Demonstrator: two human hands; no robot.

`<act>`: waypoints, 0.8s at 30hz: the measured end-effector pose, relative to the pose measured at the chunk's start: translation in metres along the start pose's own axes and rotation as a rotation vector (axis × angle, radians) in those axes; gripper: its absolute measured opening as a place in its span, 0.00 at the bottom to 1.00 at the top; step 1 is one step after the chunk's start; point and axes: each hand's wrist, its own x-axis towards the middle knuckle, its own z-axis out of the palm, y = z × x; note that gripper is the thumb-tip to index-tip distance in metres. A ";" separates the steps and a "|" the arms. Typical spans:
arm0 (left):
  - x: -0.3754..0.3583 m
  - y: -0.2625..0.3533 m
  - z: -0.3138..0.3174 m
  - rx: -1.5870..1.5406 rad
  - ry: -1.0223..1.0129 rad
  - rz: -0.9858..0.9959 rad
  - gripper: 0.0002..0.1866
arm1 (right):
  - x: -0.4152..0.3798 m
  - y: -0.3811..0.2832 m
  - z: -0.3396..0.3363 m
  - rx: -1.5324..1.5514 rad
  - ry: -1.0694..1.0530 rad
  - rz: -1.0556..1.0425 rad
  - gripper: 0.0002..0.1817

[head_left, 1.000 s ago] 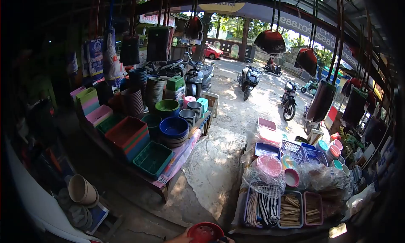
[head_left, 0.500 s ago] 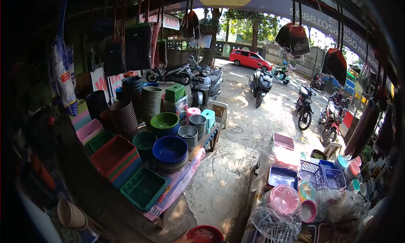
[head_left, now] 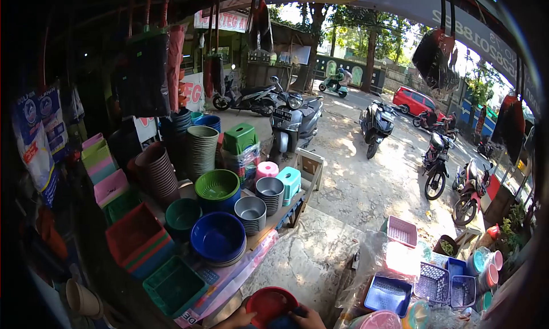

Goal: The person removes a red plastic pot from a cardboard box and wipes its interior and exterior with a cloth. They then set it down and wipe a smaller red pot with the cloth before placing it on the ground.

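Note:
At the bottom centre of the head view I hold a red plastic basin (head_left: 267, 301), tilted so its inside shows. My left hand (head_left: 241, 317) grips its left side, and my right hand (head_left: 307, 317) is closed on the right rim. Something dark bluish shows at the basin's lower edge; I cannot make out what it is. To the left, nearest my left hand, lie a green rectangular basket (head_left: 174, 284) and a stack of blue basins (head_left: 218, 236) on the display table.
Grey pots (head_left: 250, 208), a green basin (head_left: 217, 183), a turquoise stool (head_left: 289, 181) and red crates (head_left: 137, 232) fill the left table. Blue baskets (head_left: 388, 294) and plastic-wrapped goods stand right. A concrete walkway (head_left: 303, 243) runs between, towards parked motorbikes (head_left: 291, 123). Black bags (head_left: 436, 63) hang overhead.
The red basin has come further up into view, with both hands now showing on it. My view has turned left. Outside, the red car and a scooter have moved along the road.

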 end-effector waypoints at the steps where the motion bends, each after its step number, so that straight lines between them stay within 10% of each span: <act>1: 0.016 0.013 0.003 0.000 -0.007 0.001 0.36 | 0.011 -0.004 -0.006 -0.012 0.032 0.000 0.14; 3: 0.045 0.049 0.009 0.003 -0.064 -0.432 0.32 | 0.044 0.010 -0.018 0.010 0.096 -0.005 0.14; 7: 0.172 -0.040 0.018 -0.143 -0.115 -0.115 0.32 | 0.104 0.000 -0.047 -0.017 0.180 0.030 0.15; 19: 0.413 0.196 0.074 0.091 -0.502 -0.002 0.37 | 0.283 -0.004 -0.168 0.130 0.578 0.077 0.10; 24: 0.487 0.193 0.103 0.104 -0.530 -0.016 0.36 | 0.331 0.017 -0.210 0.126 0.663 0.137 0.11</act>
